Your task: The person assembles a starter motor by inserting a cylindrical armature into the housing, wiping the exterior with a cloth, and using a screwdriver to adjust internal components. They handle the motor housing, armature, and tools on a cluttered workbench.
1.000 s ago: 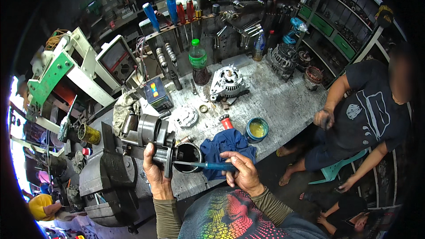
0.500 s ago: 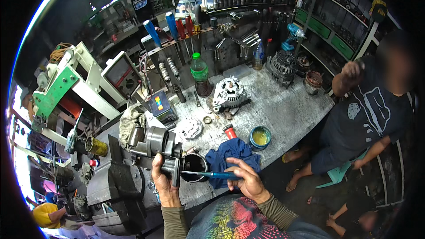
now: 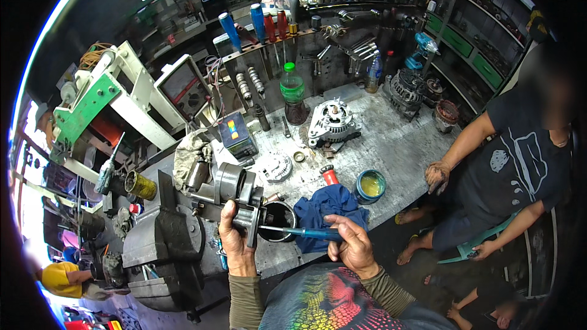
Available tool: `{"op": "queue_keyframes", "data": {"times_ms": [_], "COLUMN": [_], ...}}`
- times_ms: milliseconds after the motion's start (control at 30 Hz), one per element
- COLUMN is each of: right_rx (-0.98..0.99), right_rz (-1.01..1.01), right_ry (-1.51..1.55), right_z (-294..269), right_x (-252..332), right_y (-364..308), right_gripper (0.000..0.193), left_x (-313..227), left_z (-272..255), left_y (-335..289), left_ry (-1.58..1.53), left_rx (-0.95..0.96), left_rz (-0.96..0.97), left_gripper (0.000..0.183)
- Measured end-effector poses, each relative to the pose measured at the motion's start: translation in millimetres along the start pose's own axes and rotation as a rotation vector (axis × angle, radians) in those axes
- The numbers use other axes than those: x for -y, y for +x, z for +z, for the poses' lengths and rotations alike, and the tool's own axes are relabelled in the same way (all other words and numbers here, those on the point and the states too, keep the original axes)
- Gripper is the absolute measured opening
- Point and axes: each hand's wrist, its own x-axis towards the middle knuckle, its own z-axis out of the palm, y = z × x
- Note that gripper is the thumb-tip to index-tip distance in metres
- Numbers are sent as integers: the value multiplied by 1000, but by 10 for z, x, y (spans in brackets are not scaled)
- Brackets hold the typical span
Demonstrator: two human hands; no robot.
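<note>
My left hand (image 3: pixel 239 249) is wrapped round the flanged end of a dark metal starter motor housing (image 3: pixel 232 182), thumb up along its side. In my right hand (image 3: pixel 356 247) is a screwdriver (image 3: pixel 313 233) with a blue handle, held nearly level. Its shaft points left, with the tip at the flange by my left fingers; whether it sits in a screw I cannot tell. Just behind the shaft stands an open dark cylinder (image 3: pixel 281 215). A crumpled blue cloth (image 3: pixel 324 205) lies beyond my right hand.
A large bench vise (image 3: pixel 160 247) stands at left. On the metal bench (image 3: pixel 397 153) are an open grease tub (image 3: pixel 370 187), a red flashlight-like tool (image 3: pixel 329 175), an alternator (image 3: pixel 333 123), a battery (image 3: pixel 237 135) and a green-capped bottle (image 3: pixel 292 85). A co-worker (image 3: pixel 507 153) sits at the right edge.
The view has shifted, so the bench sits further right. My hands keep the same hold on screwdriver and housing. The co-worker's raised hand has come down beside the bench edge.
</note>
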Motion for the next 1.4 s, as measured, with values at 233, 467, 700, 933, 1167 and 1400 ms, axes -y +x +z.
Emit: {"op": "queue_keyframes", "data": {"times_ms": [233, 467, 700, 933, 1167, 1400], "right_rx": [-42, -30, -106, 74, -54, 40], "right_rz": [-10, 187, 27, -24, 113, -61], "right_ry": [66, -68, -195, -10, -80, -92], "right_z": [-12, 12, 104, -12, -43, -14], "right_x": [-9, 26, -4, -6, -25, 13], "right_y": [-35, -23, -56, -105, -69, -85], "right_gripper": [42, 50, 40, 41, 40, 45], "left_x": [-6, -26, -14, -12, -1, -33], "left_z": [-127, -144, -175, -148, -37, 74], "left_y": [27, 37, 58, 38, 34, 3], "left_ry": [-10, -29, -52, -39, -23, -12], "left_rx": [18, 28, 8, 35, 24, 3], "left_rz": [-15, -27, -26, -30, -58, -58], "left_gripper": [27, 27, 30, 28, 30, 32]}}
